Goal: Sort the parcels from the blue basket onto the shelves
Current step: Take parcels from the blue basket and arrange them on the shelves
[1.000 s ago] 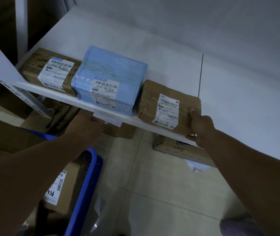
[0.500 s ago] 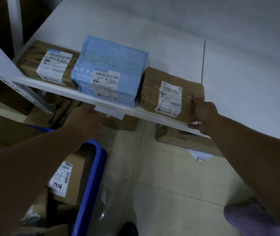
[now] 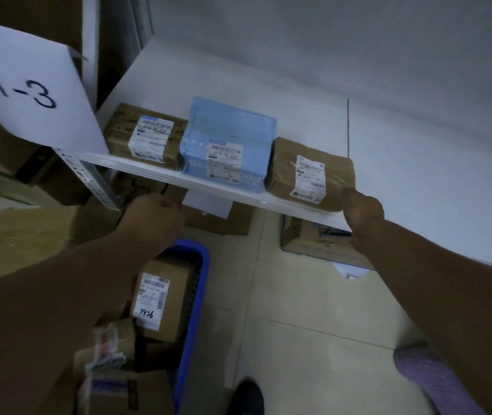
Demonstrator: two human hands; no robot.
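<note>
Your right hand point(image 3: 361, 211) touches the right front corner of the brown parcel point(image 3: 307, 175) on the shelf point(image 3: 154, 172); blur hides whether it grips. Your left hand point(image 3: 151, 220) is curled under the shelf lip, and I cannot tell whether it holds anything. It is nearer the blue basket point(image 3: 196, 295) just below, where the labelled parcel point(image 3: 160, 298), handwritten "7436", stands upright. The sign point(image 3: 20, 85) reads "1-3".

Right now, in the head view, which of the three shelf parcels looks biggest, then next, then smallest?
1. Light blue plastic-wrapped parcel.
2. Tie: left brown cardboard box and right brown taped cardboard parcel look alike; the right sits nearer, so no ranking.
</note>
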